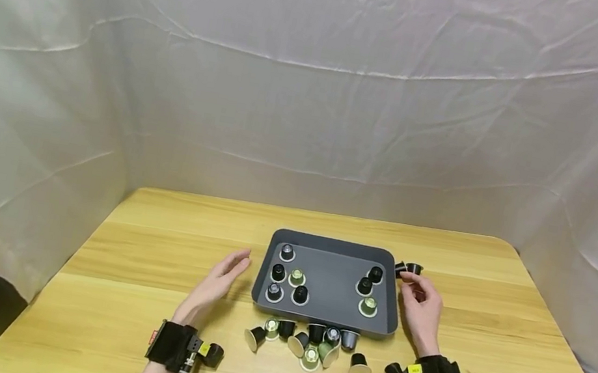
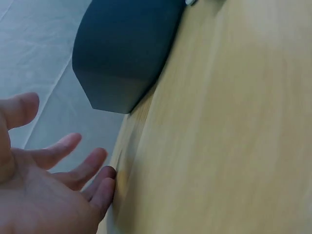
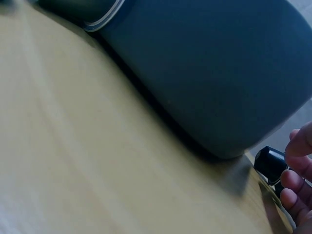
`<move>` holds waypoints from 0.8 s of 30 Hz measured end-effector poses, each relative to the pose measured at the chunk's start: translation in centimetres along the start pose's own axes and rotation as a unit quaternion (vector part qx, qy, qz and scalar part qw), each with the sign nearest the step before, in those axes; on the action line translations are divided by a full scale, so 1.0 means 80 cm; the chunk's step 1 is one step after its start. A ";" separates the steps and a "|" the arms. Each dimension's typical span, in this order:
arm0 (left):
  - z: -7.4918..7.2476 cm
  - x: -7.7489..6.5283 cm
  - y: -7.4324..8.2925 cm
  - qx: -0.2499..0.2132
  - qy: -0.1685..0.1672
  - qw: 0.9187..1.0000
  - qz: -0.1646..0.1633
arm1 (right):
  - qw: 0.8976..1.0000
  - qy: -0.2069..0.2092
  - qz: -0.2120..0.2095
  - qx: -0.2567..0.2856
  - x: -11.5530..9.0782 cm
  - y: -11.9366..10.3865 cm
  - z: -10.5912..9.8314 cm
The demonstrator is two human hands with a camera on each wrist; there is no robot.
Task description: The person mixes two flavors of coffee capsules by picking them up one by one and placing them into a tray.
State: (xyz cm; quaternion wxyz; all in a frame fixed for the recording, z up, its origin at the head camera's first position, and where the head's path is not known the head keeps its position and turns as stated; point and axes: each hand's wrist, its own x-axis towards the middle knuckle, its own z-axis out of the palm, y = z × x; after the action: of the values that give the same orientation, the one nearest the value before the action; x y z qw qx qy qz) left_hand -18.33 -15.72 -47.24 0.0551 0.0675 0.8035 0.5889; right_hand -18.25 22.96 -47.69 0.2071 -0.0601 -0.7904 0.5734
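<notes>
A dark grey tray (image 1: 325,315) holds coffee capsules in two groups: several at its left, three at its right. The left hand (image 1: 218,282) hovers left of the tray with its fingers spread and holds nothing; in the left wrist view its palm (image 2: 44,195) faces the camera. At the tray's back right corner, the right hand (image 1: 422,309) has bent fingers at a black capsule (image 1: 401,268). In the right wrist view the fingertips overlap a black capsule (image 3: 270,165); whether they pinch it is unclear. Another black capsule (image 1: 414,268) lies just beyond the fingers.
Several loose capsules (image 1: 310,357) lie in a cluster along the tray's front edge, black, green and grey. One black capsule (image 1: 360,367) sits apart at their right. The wooden table (image 1: 123,315) is backed by pale hanging cloth (image 1: 316,117).
</notes>
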 end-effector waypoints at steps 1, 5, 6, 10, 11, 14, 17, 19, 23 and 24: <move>0.000 -0.001 -0.001 -0.013 -0.008 1.000 -0.014 | 1.000 0.000 -0.002 0.000 0.000 0.000 0.000; -0.001 -0.004 -0.004 -0.067 -0.035 0.994 -0.080 | 1.000 -0.001 -0.002 0.003 0.000 -0.001 0.000; -0.001 -0.005 -0.005 -0.070 -0.041 0.993 -0.089 | 1.000 -0.001 -0.006 0.002 0.000 0.000 0.000; -0.001 -0.006 -0.007 -0.079 -0.056 0.991 -0.097 | 1.000 0.002 -0.004 0.005 0.000 0.000 0.001; -0.001 -0.006 -0.008 -0.079 -0.059 0.991 -0.095 | 1.000 0.002 -0.004 0.005 0.000 0.001 0.001; -0.001 -0.006 -0.008 -0.083 -0.064 0.990 -0.095 | 1.000 0.005 -0.004 0.008 0.000 0.002 0.001; 0.000 -0.006 -0.010 -0.082 -0.065 0.990 -0.090 | 1.000 0.006 -0.006 0.007 0.001 0.005 0.001; 0.001 -0.005 -0.011 -0.081 -0.063 0.991 -0.087 | 1.000 0.007 -0.008 0.005 0.002 0.007 0.001; 0.002 -0.004 -0.013 -0.079 -0.062 0.992 -0.081 | 1.000 0.014 -0.008 0.001 0.001 0.003 0.000; 0.003 -0.005 -0.013 -0.080 -0.061 0.992 -0.081 | 1.000 0.017 -0.010 0.000 0.001 0.004 0.000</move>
State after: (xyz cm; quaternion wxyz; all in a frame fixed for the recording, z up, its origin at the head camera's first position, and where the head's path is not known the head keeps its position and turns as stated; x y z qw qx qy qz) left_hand -17.98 -15.91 -48.32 0.1572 0.0335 0.7517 0.6396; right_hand -18.38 23.08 -47.94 0.2260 -0.0614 -0.7875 0.5701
